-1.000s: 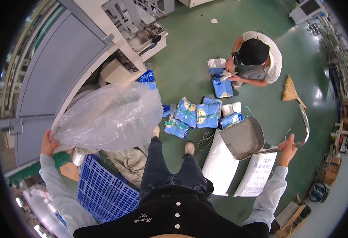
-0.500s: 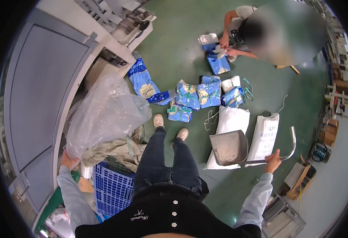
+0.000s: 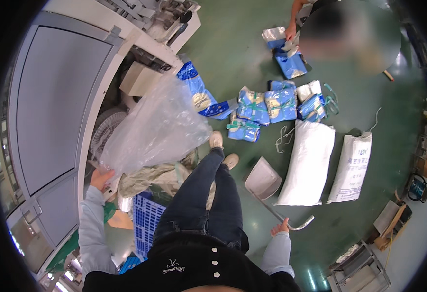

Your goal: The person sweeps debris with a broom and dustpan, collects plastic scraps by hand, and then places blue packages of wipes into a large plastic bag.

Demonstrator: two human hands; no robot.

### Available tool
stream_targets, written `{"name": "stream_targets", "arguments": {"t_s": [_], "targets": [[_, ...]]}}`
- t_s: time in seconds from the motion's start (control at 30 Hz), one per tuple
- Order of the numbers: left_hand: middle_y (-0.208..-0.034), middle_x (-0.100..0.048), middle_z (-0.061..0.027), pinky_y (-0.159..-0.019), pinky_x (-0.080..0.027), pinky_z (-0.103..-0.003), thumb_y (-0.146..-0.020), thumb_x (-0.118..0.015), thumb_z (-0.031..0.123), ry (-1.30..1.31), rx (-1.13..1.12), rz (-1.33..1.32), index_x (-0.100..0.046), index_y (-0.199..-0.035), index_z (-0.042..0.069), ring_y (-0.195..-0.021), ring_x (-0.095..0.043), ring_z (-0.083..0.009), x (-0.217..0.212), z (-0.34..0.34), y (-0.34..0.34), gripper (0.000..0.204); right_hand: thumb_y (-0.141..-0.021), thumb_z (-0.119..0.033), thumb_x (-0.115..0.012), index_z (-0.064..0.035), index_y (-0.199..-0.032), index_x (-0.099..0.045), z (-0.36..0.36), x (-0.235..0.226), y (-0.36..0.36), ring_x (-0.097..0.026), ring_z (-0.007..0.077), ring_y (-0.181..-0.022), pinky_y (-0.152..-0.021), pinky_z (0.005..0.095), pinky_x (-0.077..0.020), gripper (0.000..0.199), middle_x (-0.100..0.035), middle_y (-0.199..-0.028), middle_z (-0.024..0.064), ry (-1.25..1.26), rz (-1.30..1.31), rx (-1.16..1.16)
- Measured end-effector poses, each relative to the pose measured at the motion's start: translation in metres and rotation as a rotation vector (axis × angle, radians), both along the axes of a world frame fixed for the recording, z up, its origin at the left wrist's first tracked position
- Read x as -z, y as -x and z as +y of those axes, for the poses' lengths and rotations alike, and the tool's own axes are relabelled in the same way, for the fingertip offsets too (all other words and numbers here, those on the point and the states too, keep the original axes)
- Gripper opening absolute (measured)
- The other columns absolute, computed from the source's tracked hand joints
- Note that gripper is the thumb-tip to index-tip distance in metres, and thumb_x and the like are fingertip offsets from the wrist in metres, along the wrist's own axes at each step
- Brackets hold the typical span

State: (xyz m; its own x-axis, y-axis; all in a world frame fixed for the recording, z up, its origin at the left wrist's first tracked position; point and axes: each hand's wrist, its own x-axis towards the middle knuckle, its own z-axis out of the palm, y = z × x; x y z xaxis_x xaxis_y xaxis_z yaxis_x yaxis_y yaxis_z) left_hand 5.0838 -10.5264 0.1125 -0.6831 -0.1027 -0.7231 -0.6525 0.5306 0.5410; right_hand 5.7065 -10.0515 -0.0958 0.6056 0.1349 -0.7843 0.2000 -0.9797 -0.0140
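Observation:
My left hand is closed on the gathered edge of a large clear plastic bag, which billows out ahead of it. With my right hand I grip the metal handle of a long-handled dustpan. The handle's bent end points to the right, and the grey pan lies ahead and to the left of the hand. Whether the pan touches the floor, I cannot tell. Under the plastic bag a crumpled beige woven sack shows in part, beside a blue plastic crate.
Two white filled sacks lie on the green floor to the right. Several tied blue bag bundles lie ahead, near a loose blue bag. A co-worker's hand handles blue packaging. A grey-doored machine stands at left, a fan beside it.
My right hand has drawn the dustpan left and closer to my body, and the pan has swung round. My left hand has lifted the plastic bag slightly. My view has shifted left.

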Motion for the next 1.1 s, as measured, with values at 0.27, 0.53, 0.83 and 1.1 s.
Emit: {"name": "stream_targets", "arguments": {"t_s": [0.27, 0.53, 0.83, 1.1], "targets": [[-0.092, -0.062, -0.0093, -0.073, -0.049, -0.032, -0.056, -0.083, 0.015, 0.097, 0.49, 0.226, -0.056, -0.096, -0.002, -0.084, -0.059, -0.0162, 0.027, 0.107, -0.054, 0.052, -0.076, -0.016, -0.067, -0.002, -0.089, -0.062, -0.052, -0.12, 0.376, -0.055, 0.0134, -0.072, -0.065, 0.0259, -0.0455, 0.02, -0.06, -0.085, 0.0056, -0.557, 1.026, -1.123], [-0.095, -0.063, -0.0133, -0.076, -0.048, -0.032, -0.054, -0.084, 0.02, -0.051, 0.313, 0.255, -0.051, -0.108, -0.002, -0.085, -0.062, -0.0214, -0.007, 0.157, -0.073, 0.067, -0.073, -0.005, -0.069, -0.001, -0.091, -0.063, -0.161, -0.183, 0.535, -0.057, 0.0134, -0.059, -0.056, 0.0249, -0.0461, 0.02, -0.06, -0.071, 0.0082, -0.269, 1.662, -1.477], [-0.098, -0.06, -0.0048, -0.081, -0.044, -0.027, -0.082, -0.063, 0.022, -0.438, -0.194, 0.075, -0.048, -0.116, 0.002, -0.09, -0.057, -0.0139, 0.01, 0.121, -0.097, 0.042, -0.077, -0.003, -0.056, 0.0014, -0.083, -0.063, -0.159, -0.05, 0.602, -0.062, 0.0265, -0.069, -0.062, 0.0366, -0.0481, 0.01, -0.063, -0.075, 0.0156, -0.896, 1.14, -2.026], [-0.086, -0.049, 0.0008, -0.082, -0.047, -0.037, -0.095, -0.042, 0.026, -0.723, -0.465, 0.088, -0.041, -0.126, 0.004, -0.083, -0.05, -0.0105, 0.018, 0.11, -0.104, 0.038, -0.075, -0.01, -0.052, -0.0036, -0.077, -0.065, -0.164, 0.004, 0.551, -0.064, 0.0322, -0.076, -0.066, 0.0406, -0.0522, 0.015, -0.064, -0.08, 0.0164, -0.464, 0.62, -2.463]]}}
